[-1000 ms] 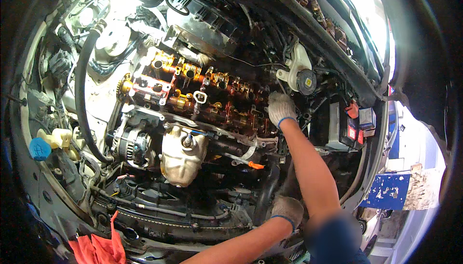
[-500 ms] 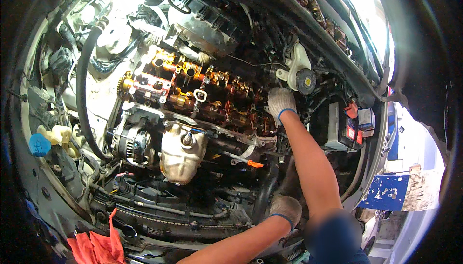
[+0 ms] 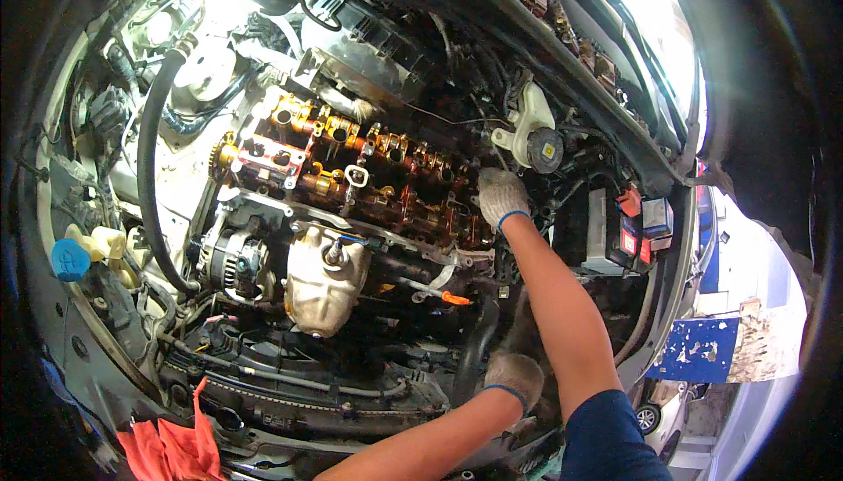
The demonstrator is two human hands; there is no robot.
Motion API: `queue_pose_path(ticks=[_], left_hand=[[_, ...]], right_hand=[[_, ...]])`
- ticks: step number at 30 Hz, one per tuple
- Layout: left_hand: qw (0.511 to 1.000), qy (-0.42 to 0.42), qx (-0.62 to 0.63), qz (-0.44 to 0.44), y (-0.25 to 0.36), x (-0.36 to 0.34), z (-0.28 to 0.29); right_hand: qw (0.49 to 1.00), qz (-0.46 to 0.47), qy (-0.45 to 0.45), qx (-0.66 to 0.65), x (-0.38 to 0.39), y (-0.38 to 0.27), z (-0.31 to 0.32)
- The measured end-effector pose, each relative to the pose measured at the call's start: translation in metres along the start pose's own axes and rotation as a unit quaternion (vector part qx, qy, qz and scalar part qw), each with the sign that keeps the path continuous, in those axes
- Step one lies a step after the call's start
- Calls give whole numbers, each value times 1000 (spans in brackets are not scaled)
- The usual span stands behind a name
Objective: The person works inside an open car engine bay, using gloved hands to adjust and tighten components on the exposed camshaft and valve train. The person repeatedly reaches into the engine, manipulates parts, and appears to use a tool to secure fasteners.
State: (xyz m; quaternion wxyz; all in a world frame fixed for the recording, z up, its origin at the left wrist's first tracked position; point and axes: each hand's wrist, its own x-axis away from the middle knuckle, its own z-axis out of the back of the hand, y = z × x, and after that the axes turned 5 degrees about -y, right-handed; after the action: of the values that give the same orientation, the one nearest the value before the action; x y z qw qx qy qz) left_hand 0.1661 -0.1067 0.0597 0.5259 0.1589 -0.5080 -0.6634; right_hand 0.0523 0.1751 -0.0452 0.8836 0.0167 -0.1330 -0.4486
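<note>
The gloved right grip is placed at the right end of the uncovered cylinder head; the fingers are obscured, and whether anything is held cannot be told. The left grip, also gloved, is positioned lower, near a dark hose; its closure cannot be told. A pale reservoir is mounted just above the right grip, with the battery farther right. Contamination of the head could be caused by shed glove fibres or grit. Should footing be lost on oily metal, the reservoir could be knocked.
</note>
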Motion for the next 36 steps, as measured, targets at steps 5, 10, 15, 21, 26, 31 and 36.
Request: queue_pose_path(ticks=[5, 10, 15, 21, 26, 31, 36], left_hand=[[1000, -4, -18, -5, -2, 1, 4], [998, -57, -23, 25, 3, 5, 14], [998, -62, -33, -2, 1, 9, 23], [998, -21, 27, 45, 1, 6, 19], [998, -37, -42, 5, -2, 8, 21], [997, -60, -44, 16, -2, 6, 22], [999, -38, -19, 18, -4, 4, 14]], right_hand=[[997, 39, -13, -59, 11, -3, 13], [992, 92, -20, 81, 14, -7, 19], [995, 62, 19, -82, 9, -7, 8], [995, 91, 32, 31, -4, -7, 9], [989, 75, 41, -118, 6, -12, 18], [975, 111, -88, 171, 6, -12, 22], [995, 76, -71, 9, 7, -8, 15]])
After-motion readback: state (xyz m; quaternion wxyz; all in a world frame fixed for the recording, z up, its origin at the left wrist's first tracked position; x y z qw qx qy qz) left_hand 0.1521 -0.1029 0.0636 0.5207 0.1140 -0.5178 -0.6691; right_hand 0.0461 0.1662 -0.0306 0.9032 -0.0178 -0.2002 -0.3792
